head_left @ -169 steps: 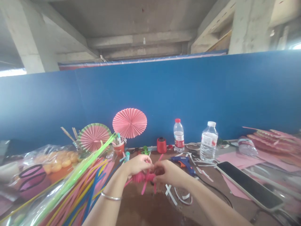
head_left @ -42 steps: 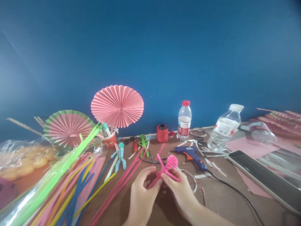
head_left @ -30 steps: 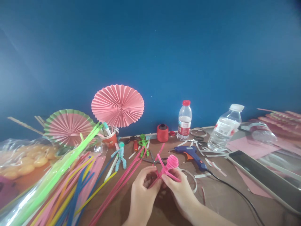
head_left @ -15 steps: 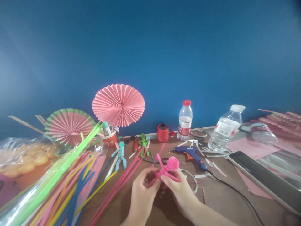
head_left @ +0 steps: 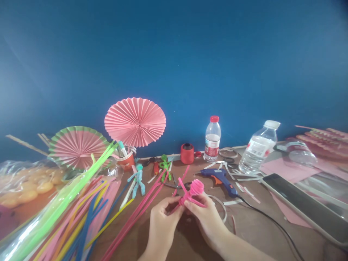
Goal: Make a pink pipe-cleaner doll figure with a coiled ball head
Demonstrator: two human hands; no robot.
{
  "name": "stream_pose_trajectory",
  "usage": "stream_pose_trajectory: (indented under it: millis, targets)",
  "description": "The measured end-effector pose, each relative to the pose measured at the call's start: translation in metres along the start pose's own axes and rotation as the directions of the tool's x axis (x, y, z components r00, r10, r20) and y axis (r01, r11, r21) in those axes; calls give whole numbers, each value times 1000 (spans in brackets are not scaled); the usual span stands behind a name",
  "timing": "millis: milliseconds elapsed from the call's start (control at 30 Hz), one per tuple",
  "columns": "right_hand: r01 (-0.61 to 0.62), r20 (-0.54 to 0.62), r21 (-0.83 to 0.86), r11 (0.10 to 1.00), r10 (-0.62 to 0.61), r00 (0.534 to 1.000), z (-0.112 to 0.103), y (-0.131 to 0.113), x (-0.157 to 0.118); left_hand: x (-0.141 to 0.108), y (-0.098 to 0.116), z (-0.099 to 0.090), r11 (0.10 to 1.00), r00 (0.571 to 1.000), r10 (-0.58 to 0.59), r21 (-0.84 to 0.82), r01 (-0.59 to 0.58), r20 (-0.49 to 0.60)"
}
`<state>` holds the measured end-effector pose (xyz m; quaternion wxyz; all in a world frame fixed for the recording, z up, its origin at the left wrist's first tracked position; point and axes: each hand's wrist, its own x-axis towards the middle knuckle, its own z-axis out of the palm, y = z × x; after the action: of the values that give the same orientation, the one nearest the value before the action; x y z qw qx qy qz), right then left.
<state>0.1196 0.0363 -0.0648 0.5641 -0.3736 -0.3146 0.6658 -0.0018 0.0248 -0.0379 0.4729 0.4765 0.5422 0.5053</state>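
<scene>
A bright pink pipe-cleaner figure (head_left: pixel 197 187) with a coiled round head is pinched between both my hands, above the brown table. My left hand (head_left: pixel 164 219) closes thumb and fingers on its lower left end. With thumb against fingers, my right hand (head_left: pixel 208 221) grips it just below the coil. Fingertips hide part of the figure's body. Scissors (head_left: pixel 174 186) lie just behind it, partly covered. Long pink pipe cleaners (head_left: pixel 136 217) run along the table left of my hands. A blue pipe-cleaner figure (head_left: pixel 139 179) and a green one (head_left: pixel 164 165) are farther back.
A blue glue gun (head_left: pixel 221 178) with a black cord lies at right, near paper strips, two water bottles (head_left: pixel 212 143) and a phone (head_left: pixel 301 203). Left are colourful pipe cleaners (head_left: pixel 89 221) and paper fans (head_left: pixel 136 123). A red spool (head_left: pixel 187 154) stands by the blue wall.
The whole view has shifted slightly, so things appear a little further left. Both hands keep their hold on the pink figure, which has barely tilted.
</scene>
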Motion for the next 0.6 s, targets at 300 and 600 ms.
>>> stream_pose_trajectory:
  millis: [300, 600]
  targets:
    - [-58, -74, 139, 989, 68, 995, 0, 1, 1, 4, -3, 1, 998, 999, -28, -62, 29, 23]
    - [-99, 89, 287, 953, 77, 993, 8, -8, 0, 4, -3, 0, 930, 983, -129, -328, 166, 133]
